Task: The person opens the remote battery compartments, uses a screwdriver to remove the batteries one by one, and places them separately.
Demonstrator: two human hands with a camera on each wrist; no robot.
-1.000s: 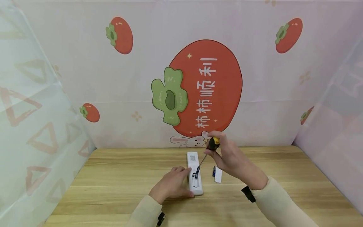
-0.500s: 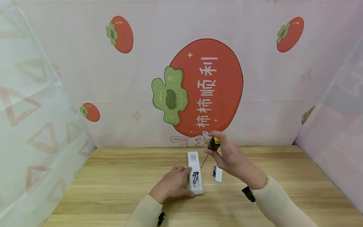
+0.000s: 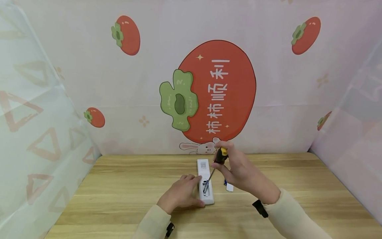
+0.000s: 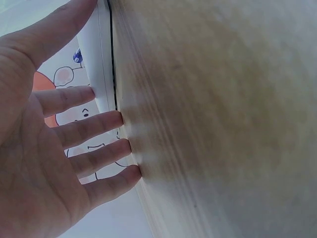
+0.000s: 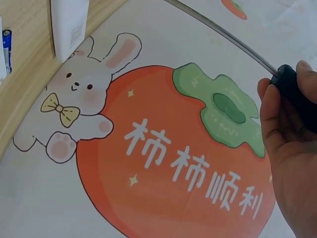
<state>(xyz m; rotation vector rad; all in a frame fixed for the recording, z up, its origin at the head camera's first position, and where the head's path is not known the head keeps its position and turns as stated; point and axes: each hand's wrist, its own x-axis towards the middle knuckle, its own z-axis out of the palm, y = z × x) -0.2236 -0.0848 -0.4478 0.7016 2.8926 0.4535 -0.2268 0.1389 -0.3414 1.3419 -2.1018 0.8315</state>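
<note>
A white remote control (image 3: 204,170) lies on the table, back side up, its battery compartment uncovered. One battery (image 3: 206,186) sits in that compartment, partly hidden by the screwdriver. My right hand (image 3: 238,167) grips the black and yellow handle of the screwdriver (image 3: 221,156), whose shaft slants down to the battery. Its tip is too small to make out exactly. Along the remote's left side, my left hand (image 3: 182,195) touches it with thumb and index finger. In the left wrist view the fingers of the left hand (image 4: 54,129) are fairly straight, fingertips on the tabletop.
Right of the remote lie a white battery cover (image 3: 229,187) and a blue battery (image 3: 225,182), partly behind the right hand. The wooden table (image 3: 128,179) ends at a printed backdrop (image 3: 149,66), with patterned sheets at both sides.
The screwdriver first had its tip at the battery, then drew off to the right, and is now back over the compartment, lower. The left hand and the remote have stayed put.
</note>
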